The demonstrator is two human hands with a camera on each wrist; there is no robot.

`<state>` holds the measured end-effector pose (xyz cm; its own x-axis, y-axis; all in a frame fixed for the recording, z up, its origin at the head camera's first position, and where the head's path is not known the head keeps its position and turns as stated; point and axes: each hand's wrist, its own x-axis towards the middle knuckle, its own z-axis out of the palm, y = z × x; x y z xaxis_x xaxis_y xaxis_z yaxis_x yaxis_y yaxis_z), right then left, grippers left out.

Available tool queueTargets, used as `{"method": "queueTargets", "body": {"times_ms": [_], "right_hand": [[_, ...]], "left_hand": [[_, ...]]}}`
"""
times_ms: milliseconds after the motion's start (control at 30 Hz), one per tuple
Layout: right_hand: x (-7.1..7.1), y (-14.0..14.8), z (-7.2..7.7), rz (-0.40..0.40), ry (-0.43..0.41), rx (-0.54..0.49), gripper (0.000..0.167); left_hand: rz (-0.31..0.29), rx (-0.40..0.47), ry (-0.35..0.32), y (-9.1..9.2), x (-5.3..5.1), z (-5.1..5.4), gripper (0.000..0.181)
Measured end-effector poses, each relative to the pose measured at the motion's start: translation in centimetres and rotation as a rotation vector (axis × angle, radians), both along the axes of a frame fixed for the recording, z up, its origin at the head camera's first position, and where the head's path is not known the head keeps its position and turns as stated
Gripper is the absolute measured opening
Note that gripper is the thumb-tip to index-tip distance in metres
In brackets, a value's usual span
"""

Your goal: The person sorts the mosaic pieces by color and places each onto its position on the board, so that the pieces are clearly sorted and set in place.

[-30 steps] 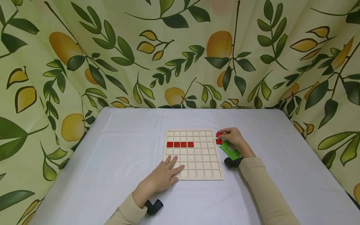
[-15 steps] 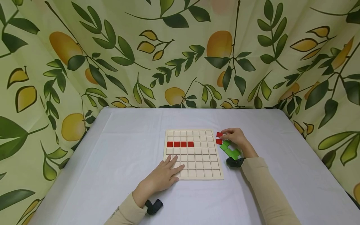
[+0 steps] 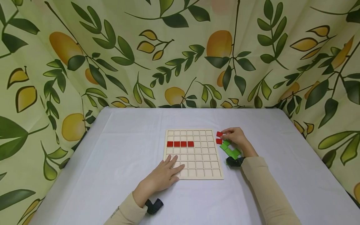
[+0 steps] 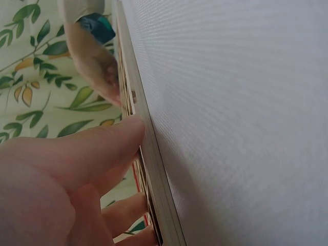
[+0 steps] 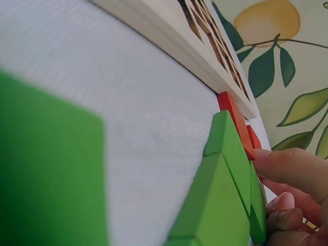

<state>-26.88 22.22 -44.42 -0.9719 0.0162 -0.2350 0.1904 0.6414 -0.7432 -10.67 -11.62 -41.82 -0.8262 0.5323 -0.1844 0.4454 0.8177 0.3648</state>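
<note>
My left hand (image 3: 161,176) lies with spread fingers on the lower left of a pale wooden grid board (image 3: 202,164). In the left wrist view its thumb (image 4: 110,146) sits along the board's edge. A row of red square tiles (image 3: 183,144) fills several cells in the board's third row from the back. Just right of the board lie two loose red tiles (image 3: 219,134). My right hand (image 3: 236,136) is beside them; in the right wrist view a fingertip (image 5: 266,161) touches a red tile (image 5: 236,120). It does not appear to pinch it.
Several green tiles (image 3: 231,152) lie clustered below the right hand, right of the board; a close one (image 5: 48,169) is blurred in the right wrist view. Black wrist devices (image 3: 235,161) hang at both wrists. A white cloth (image 3: 126,140) covers the table, with a patterned curtain (image 3: 185,62) behind.
My right hand has drawn slightly right, uncovering more of the far red tile, then stayed nearly still. The left hand and the board have not visibly moved.
</note>
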Motion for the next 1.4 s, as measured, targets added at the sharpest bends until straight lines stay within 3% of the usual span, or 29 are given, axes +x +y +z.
{"method": "queueTargets", "body": {"times_ms": [567, 1000, 1400], "right_hand": [[0.3, -0.1, 0.5, -0.006, -0.042, -0.047, 0.044], [0.5, -0.3, 0.7, -0.012, -0.019, -0.061, 0.044], [1.0, -1.0, 0.9, 0.048, 0.040, -0.081, 0.041]], "left_hand": [[0.004, 0.003, -0.012, 0.0, 0.0, 0.2, 0.047], [0.001, 0.012, -0.010, 0.0, 0.1, 0.3, 0.047], [-0.001, 0.011, -0.007, 0.0, 0.1, 0.2, 0.048]]}}
